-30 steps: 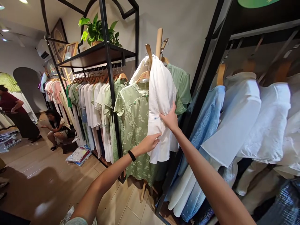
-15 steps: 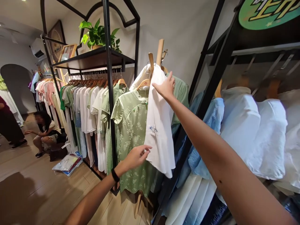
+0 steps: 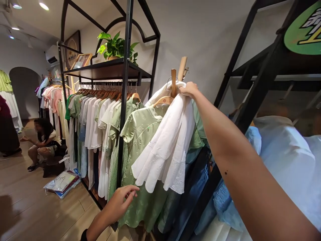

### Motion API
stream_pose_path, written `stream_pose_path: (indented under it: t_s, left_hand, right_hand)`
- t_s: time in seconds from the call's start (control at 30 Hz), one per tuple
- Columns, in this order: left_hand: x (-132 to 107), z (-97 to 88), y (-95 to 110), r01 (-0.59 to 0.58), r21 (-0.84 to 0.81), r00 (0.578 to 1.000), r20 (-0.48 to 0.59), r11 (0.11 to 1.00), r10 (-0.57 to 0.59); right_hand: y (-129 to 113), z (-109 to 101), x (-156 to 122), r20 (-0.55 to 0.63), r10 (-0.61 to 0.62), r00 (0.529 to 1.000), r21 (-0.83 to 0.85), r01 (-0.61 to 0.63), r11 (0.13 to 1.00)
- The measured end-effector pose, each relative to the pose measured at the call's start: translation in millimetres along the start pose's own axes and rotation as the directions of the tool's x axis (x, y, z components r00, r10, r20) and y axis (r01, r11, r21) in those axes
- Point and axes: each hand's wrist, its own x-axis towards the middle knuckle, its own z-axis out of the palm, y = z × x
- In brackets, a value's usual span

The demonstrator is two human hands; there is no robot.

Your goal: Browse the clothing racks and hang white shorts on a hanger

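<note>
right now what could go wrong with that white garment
The white garment is bunched in the right hand beside a wooden hanger, so it might slip free and drop toward the floor. The left hand is open right by the green dress, so it could catch the dress and pull it askew on the rack.

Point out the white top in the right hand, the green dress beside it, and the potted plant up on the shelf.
White top (image 3: 167,147): head view, on the body of the garment.
Green dress (image 3: 140,134): head view, on the chest.
Potted plant (image 3: 112,43): head view, on a leaf.
</note>
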Motion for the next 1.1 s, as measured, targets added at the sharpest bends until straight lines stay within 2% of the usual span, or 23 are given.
stream_pose_path:
  t_s: [0.13, 0.23, 0.47, 0.63, 0.7, 0.77, 0.87, 0.9, 0.97, 1.03, 1.1]
  left_hand:
    - [2.4, -8.9, -19.1, 0.026, -0.008, 0.998, -0.055, 1.0, -0.027]
    - [7.8, -15.4, -25.3, 0.024, 0.006, 0.996, -0.087, 1.0, -0.023]
    - [30.0, -28.4, -11.5, 0.056, 0.01, 0.975, -0.217, 0.998, -0.053]
    - [54.8, -41.4, 5.3, 0.016, 0.007, 0.932, -0.361, 1.0, -0.013]
    - [75.3, -54.4, 25.5, -0.034, 0.006, 0.901, -0.433, 0.999, 0.033]
    - [106.4, -73.4, 58.2, -0.117, 0.029, 0.866, -0.487, 0.993, 0.116]
    - [172.2, -106.3, 123.9, -0.244, 0.093, 0.82, -0.512, 0.965, 0.256]
    - [197.2, -116.3, 146.8, -0.266, 0.121, 0.799, -0.527, 0.957, 0.288]
    - [246.8, -132.5, 188.5, -0.254, 0.138, 0.784, -0.55, 0.957, 0.287]
    - [289.8, -142.3, 220.4, -0.231, 0.084, 0.834, -0.497, 0.969, 0.241]
    - [321.9, -146.4, 240.9, -0.258, 0.013, 0.887, -0.394, 0.966, 0.242]
  right_hand:
    - [-2.5, -6.9, 5.9, 0.028, 0.054, 0.998, 0.012, -0.054, 0.998]
    - [-7.1, -13.8, 5.8, 0.007, 0.055, 0.998, 0.049, -0.055, 0.997]
    - [-10.8, -30.2, 11.9, -0.225, 0.1, 0.969, 0.238, -0.045, 0.97]
    - [-16.3, -41.9, 21.3, -0.362, 0.129, 0.923, 0.251, -0.037, 0.967]
    - [-23.1, -45.3, 22.1, -0.396, 0.158, 0.905, 0.25, -0.059, 0.967]
    - [-31.0, -47.3, 21.8, -0.423, 0.188, 0.886, 0.261, -0.079, 0.962]
    - [-41.8, -49.0, 20.9, -0.454, 0.221, 0.863, 0.297, -0.088, 0.951]
    - [-44.8, -49.7, 20.5, -0.457, 0.224, 0.861, 0.305, -0.085, 0.948]
    - [-49.8, -51.7, 19.4, -0.448, 0.21, 0.869, 0.313, -0.068, 0.947]
    - [-53.5, -54.6, 17.9, -0.434, 0.183, 0.882, 0.315, -0.041, 0.948]
    - [-55.5, -57.8, 16.3, -0.422, 0.164, 0.892, 0.324, -0.02, 0.946]
